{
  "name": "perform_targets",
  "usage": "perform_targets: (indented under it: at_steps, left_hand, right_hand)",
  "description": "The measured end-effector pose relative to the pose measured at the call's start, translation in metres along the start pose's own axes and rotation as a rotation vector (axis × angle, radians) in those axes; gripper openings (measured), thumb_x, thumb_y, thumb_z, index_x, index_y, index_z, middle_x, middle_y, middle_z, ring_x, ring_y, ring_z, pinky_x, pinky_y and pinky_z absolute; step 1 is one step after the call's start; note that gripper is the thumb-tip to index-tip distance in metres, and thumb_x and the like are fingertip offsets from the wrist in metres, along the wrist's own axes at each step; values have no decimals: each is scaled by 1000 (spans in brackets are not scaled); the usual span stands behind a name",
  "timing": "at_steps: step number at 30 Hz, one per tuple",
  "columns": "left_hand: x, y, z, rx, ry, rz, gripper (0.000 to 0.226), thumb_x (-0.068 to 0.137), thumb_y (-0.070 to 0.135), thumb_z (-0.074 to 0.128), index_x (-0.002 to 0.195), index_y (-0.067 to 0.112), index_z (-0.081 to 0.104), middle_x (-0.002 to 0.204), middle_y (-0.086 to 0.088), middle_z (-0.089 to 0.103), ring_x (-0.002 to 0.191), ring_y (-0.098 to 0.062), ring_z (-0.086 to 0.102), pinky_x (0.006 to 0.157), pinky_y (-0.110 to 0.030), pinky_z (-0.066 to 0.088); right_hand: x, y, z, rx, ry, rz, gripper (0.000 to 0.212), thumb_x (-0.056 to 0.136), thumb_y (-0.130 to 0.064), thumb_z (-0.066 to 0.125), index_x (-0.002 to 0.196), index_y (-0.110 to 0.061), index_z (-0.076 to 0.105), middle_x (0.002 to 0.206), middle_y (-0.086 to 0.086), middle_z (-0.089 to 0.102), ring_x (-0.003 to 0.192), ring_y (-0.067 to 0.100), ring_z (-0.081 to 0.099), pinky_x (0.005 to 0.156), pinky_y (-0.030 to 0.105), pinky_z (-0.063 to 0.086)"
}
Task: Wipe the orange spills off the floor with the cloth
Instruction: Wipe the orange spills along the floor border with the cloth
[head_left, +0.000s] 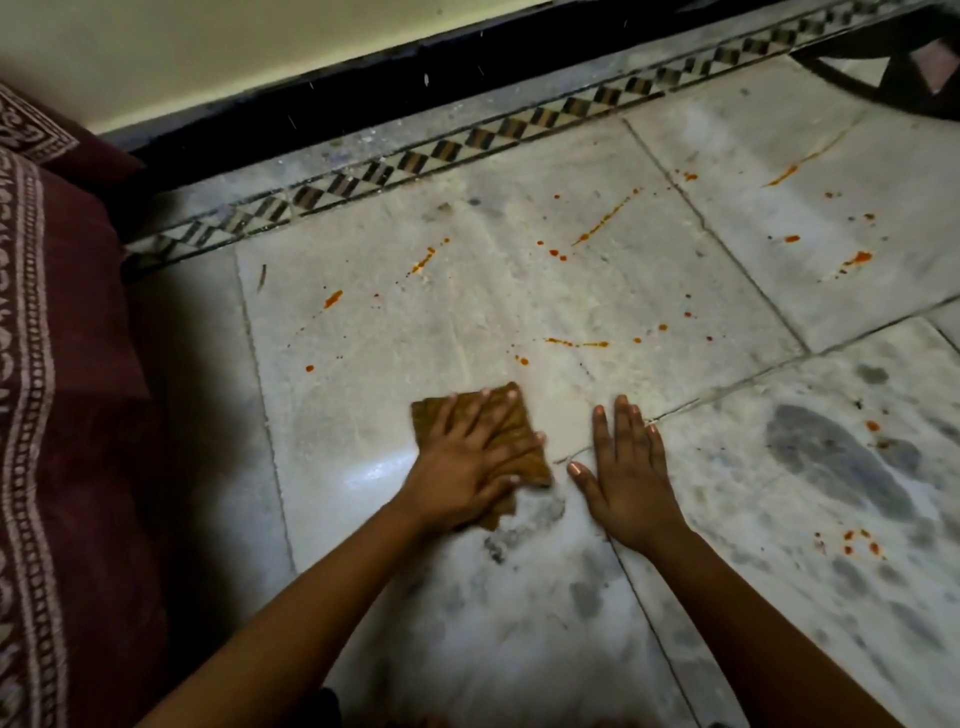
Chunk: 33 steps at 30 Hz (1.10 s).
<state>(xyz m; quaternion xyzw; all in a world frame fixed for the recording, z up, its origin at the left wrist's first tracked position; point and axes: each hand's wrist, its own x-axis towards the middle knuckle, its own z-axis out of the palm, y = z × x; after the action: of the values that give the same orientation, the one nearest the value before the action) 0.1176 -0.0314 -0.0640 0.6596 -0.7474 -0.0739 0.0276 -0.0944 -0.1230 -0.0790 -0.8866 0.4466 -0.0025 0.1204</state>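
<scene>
A folded brown cloth (519, 436) lies flat on the white marble floor (467, 597). My left hand (467, 457) presses down on it with straight, spread fingers. My right hand (628, 467) rests flat on the bare floor just right of the cloth, fingers straight. Orange spills dot the tiles beyond both hands: a streak (576, 343) just ahead, a drop (332, 299) to the left, a long streak (605, 218) farther off, blobs (857, 257) at the right, and small drops (860, 540) near my right forearm.
A dark maroon patterned fabric (57, 389) hangs along the left edge. A checkered tile border (467, 137) and black skirting (363, 88) run along the wall at the back. A dark furniture piece (893, 78) stands at the top right.
</scene>
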Motion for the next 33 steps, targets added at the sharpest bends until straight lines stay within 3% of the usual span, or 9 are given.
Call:
perform_targets:
  at_steps: [3, 7, 11, 15, 20, 22, 26, 30, 33]
  left_hand:
    - [-13, -25, -3, -6, -4, -176, 57, 91, 61, 19, 140, 40, 39, 157, -5, 11, 142, -38, 17, 113, -49, 0]
    - [41, -38, -18, -70, -50, -528, 62, 83, 65, 9, 141, 50, 23, 159, -10, -1, 143, -41, -3, 112, -55, -8]
    - [47, 11, -11, -31, -55, -394, 55, 90, 57, 17, 141, 49, 0, 158, -15, -3, 143, -42, -7, 113, -55, -9]
    - [-14, 15, 3, 26, -23, -200, 52, 92, 57, 24, 143, 48, 21, 156, -12, 18, 140, -42, 19, 111, -50, 2]
    - [10, -56, -19, -52, -74, -539, 65, 81, 67, 7, 143, 49, 13, 159, -5, -1, 144, -38, -1, 113, -53, -5]
    - [54, -67, -27, -104, -132, -588, 60, 86, 68, 12, 143, 51, 15, 159, -4, -5, 143, -39, -8, 112, -56, -5]
    - [109, -37, -32, -84, -184, -434, 51, 95, 58, 23, 144, 49, 13, 159, -6, -6, 143, -38, -11, 112, -56, -11]
    - [62, -1, -18, -30, -121, -135, 60, 87, 64, 8, 144, 46, 10, 157, -1, -7, 144, -32, -11, 113, -48, -13]
    - [17, -25, -10, 33, -93, -15, 52, 93, 62, 12, 144, 50, 12, 156, -1, 7, 144, -31, 7, 113, -45, 1]
  right_hand:
    - [0, 0, 4, 3, 13, 4, 73, 95, -56, 7, 145, -5, 21, 150, 26, 24, 139, 33, 15, 112, 37, 0]
    - [-1, -1, 5, 18, 14, 6, 75, 95, -57, 7, 146, -4, 20, 152, 24, 17, 140, 32, 12, 112, 37, -2]
    - [0, -1, 4, 21, 20, 6, 76, 95, -58, 6, 146, -4, 21, 152, 22, 15, 139, 36, 19, 112, 39, 1]
    - [0, 0, 4, 20, 15, 11, 73, 95, -57, 8, 146, -5, 18, 151, 24, 18, 140, 33, 13, 112, 37, -2]
    - [0, -2, 3, 18, 10, 23, 72, 95, -56, 8, 146, -6, 16, 152, 22, 16, 140, 31, 10, 112, 36, -1]
    - [-1, -2, 2, 15, 9, 18, 72, 95, -56, 8, 146, -6, 16, 152, 22, 18, 140, 31, 11, 112, 37, 0]
    - [2, -10, -2, 27, 56, 130, 74, 96, -54, 8, 143, -1, 29, 149, 25, 27, 138, 32, 18, 113, 40, 1]
    - [19, -12, -8, 38, 109, 271, 76, 96, -51, 5, 140, 4, 34, 146, 27, 33, 136, 32, 22, 113, 42, 1]
    - [25, -6, -5, 37, 122, 280, 78, 95, -53, 5, 140, 4, 35, 146, 28, 33, 135, 34, 22, 111, 45, 8]
